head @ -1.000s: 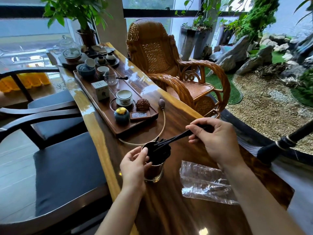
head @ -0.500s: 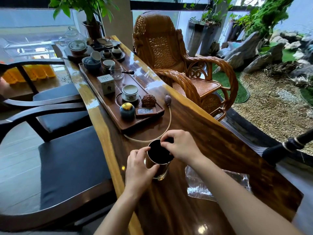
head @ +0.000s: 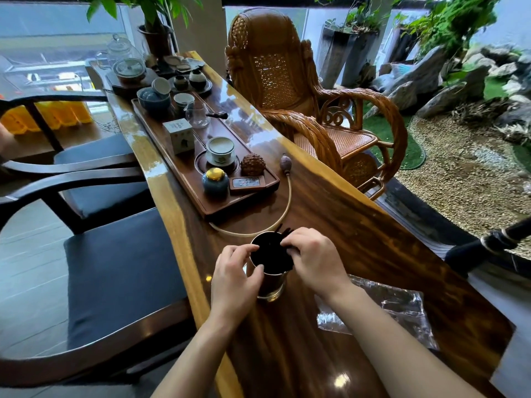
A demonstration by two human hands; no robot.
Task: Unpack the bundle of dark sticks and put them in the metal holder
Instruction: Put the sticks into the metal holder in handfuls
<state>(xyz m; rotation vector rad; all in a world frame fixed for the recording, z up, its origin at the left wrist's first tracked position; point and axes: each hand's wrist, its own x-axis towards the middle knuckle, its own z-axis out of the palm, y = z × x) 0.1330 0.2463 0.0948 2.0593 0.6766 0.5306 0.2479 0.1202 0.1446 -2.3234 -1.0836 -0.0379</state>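
While steadied upright near the front of the tabletop (head: 344, 225), fills the middle of the view: metal holder (head: 270, 282), mouth up, packed with dark sticks (head: 273, 254). Stand on end inside, long axis up and down, top ends tipped slightly away toward the far rim, a few tips poking just past it. Left hand (head: 234, 278): wraps the holder's near-left side, thumb and fingers curled against the wall up to the rim. Right hand (head: 313, 261): arches over the right rim, fingertips pinching the stick tops. Crumpled clear plastic wrapper (head: 402, 308) just right of the holder, flat on the wood, partly under the right forearm. Pale hose (head: 287, 202) curving beyond the holder toward a long tea tray (head: 230, 211) loaded with cups and jars. Wicker rocking chair (head: 287, 81) on the tabletop's far right side.
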